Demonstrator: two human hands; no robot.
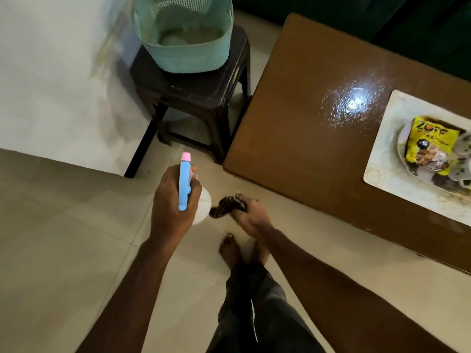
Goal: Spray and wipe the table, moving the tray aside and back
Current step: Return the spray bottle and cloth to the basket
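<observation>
Over the floor, just off the tabletop's near left corner, we see both hands full in the head view. Our left hand is wrapped round the neck of a spray bottle, with fingers curled by the blue trigger head and the pink nozzle pointing away from us. Our right hand is closed on a bunched dark cloth, which hangs limp just beside the bottle's white body. Neither hand touches the tabletop.

On the brown tabletop, a wet patch of droplets glistens near the middle, just beside the far left corner of the tray. The tray lies toward the near edge and runs out of view on the right. It carries a yellow packet and some pale dishes, which are too blurred to name.

We judge the tray to be flat and fairly stiff, and its loose load will slide or tip if it tilts. It is best gripped by two opposite rims and kept level, or pushed flat along the wood. Either way we must first free a hand. The cloth is soft and will fold to the surface. The wet wood may be slick.

Beyond the left edge, a dark stool holds a teal basket.
</observation>
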